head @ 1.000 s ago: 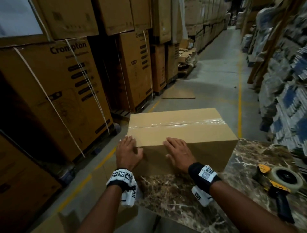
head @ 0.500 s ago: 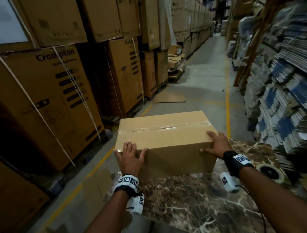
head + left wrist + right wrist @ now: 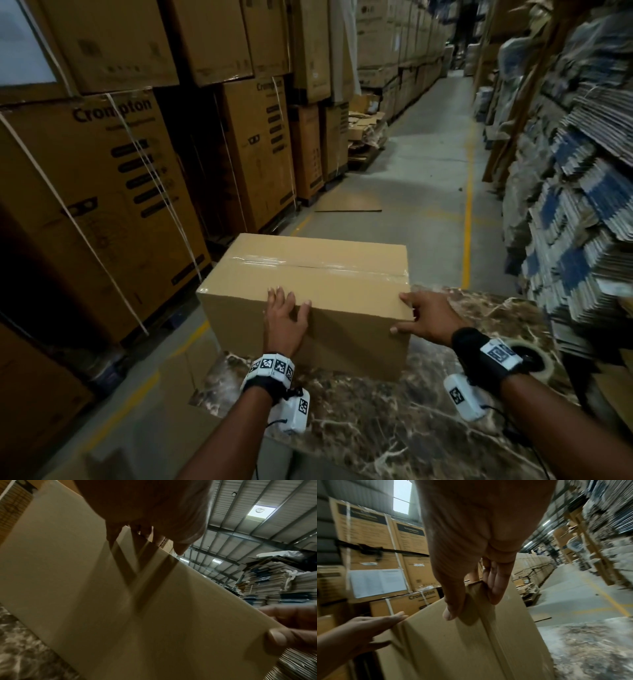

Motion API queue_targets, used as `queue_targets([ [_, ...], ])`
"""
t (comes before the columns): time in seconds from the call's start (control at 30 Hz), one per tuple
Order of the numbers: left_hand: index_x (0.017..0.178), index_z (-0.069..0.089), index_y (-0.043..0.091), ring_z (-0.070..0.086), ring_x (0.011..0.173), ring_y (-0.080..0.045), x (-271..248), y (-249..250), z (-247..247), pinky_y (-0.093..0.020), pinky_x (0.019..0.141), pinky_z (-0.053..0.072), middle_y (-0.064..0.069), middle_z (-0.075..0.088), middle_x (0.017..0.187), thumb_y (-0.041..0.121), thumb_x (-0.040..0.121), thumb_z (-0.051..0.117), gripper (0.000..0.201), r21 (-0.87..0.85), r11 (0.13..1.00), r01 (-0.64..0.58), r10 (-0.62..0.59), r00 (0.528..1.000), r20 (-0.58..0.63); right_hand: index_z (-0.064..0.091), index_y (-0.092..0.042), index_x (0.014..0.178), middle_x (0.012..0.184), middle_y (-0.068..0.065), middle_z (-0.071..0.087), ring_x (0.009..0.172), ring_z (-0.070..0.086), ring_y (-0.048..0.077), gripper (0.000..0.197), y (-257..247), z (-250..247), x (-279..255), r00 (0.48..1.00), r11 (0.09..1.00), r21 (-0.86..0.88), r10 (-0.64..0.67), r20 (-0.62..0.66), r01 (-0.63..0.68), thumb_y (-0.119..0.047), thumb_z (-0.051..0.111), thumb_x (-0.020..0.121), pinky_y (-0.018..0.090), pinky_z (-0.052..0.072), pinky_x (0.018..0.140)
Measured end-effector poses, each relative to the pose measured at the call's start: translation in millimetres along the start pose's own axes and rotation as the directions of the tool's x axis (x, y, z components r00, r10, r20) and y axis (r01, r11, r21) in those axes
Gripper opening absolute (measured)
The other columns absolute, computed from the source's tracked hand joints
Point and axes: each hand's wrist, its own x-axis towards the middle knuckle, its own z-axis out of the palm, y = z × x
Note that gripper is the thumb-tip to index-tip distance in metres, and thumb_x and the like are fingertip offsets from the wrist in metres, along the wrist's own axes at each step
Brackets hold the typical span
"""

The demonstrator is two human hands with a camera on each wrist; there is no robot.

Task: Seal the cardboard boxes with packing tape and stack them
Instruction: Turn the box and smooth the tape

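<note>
Two hands on one box! The left hand (image 3: 285, 320) lies flat against the near side of the plain brown cardboard box (image 3: 308, 274), fingers (image 3: 278, 296) straight and reaching over the top edge, its grip wide and clasping nothing. The right hand (image 3: 426, 317) wraps the box's right near corner, thumb (image 3: 452, 609) on the near face and fingers round onto the end face, its grip pinching that corner. A strip of clear packing tape (image 3: 318, 265) runs along the top seam and folds down over the right end. The box sits on the far left part of the dark brown marble-patterned counter (image 3: 394, 421), its left end overhanging the counter's edge. Behind the right wrist, on the counter, a roll of tape (image 3: 534, 356) peeks out, mostly hidden. On the left, tall strapped cartons printed "Crompton" (image 3: 102, 205) stand on the grey concrete floor (image 3: 428, 178); on the right, stacks of flattened cartons (image 3: 575, 219) lean close.
</note>
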Motion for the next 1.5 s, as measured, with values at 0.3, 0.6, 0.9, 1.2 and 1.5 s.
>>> queue_targets([
  [0.3, 0.148, 0.051, 0.028, -0.006, 0.15, 0.002, -68.8, 67.3, 35.4, -0.065, 0.122, -0.004, 0.009, 0.015, 0.169, 0.047, 0.099, 0.057, 0.053, 0.009, 1.0, -0.026, 0.026, 0.998, 0.049, 0.065, -0.015, 0.137, 0.099, -0.012, 0.067, 0.086, 0.065, 0.001, 0.075, -1.4, 8.5, -40.5, 0.965, 0.966, 0.165, -0.222, 0.142, 0.199, -0.037, 0.094, 0.072, 0.016, 0.055, 0.082],
  [0.6, 0.161, 0.024, 0.028, -0.018, 0.155, -0.01, -98.1, 115.8, 67.9, -0.071, 0.12, 0.004, 0.003, -0.008, 0.172, 0.088, 0.081, 0.042, 0.103, 0.212, 0.977, -0.01, -0.026, 0.986, 0.165, 0.068, -0.023, 0.134, 0.124, -0.004, 0.07, 0.103, 0.065, 0.006, 0.044, 41.0, -7.6, -54.2, 0.965, 0.947, 0.218, -0.254, 0.061, 0.236, -0.024, 0.079, 0.091, 0.023, 0.054, 0.095],
  [0.9, 0.161, 0.021, 0.025, -0.006, 0.158, -0.02, -107.9, 122.4, 55.6, -0.056, 0.125, 0.019, -0.001, -0.001, 0.172, 0.067, 0.082, 0.064, 0.099, 0.374, 0.927, -0.011, -0.072, 0.976, 0.207, 0.068, -0.022, 0.133, 0.132, 0.0, 0.066, 0.113, 0.062, 0.014, 0.044, 82.0, -9.8, -62.4, 0.986, 0.962, 0.225, -0.162, 0.025, 0.153, -0.027, 0.077, 0.091, 0.035, 0.052, 0.1],
  [1.2, 0.163, 0.021, 0.02, -0.008, 0.157, -0.013, -139.4, 81.6, -0.1, -0.035, 0.126, 0.001, 0.004, 0.001, 0.171, 0.043, 0.086, 0.074, 0.096, 0.295, 0.943, -0.151, 0.05, 0.945, 0.322, 0.044, -0.027, 0.152, 0.157, 0.005, 0.038, 0.144, 0.037, 0.027, 0.074, 39.5, -11.6, -41.9, 0.949, 0.95, -0.004, -0.314, -0.034, 0.314, -0.031, 0.08, 0.087, 0.043, 0.035, 0.119],
  [1.5, 0.159, 0.032, 0.018, 0.004, 0.156, -0.01, -171.7, 61.2, -29.5, -0.042, 0.129, 0.014, 0.005, 0.016, 0.168, 0.024, 0.088, 0.073, 0.083, 0.312, 0.933, -0.181, 0.096, 0.958, 0.27, 0.034, -0.023, 0.159, 0.158, 0.008, 0.036, 0.144, 0.037, 0.03, 0.088, -2.3, 4.3, -23.9, 0.941, 0.966, -0.029, -0.244, 0.234, 0.258, -0.038, 0.082, 0.086, 0.043, 0.034, 0.119],
])
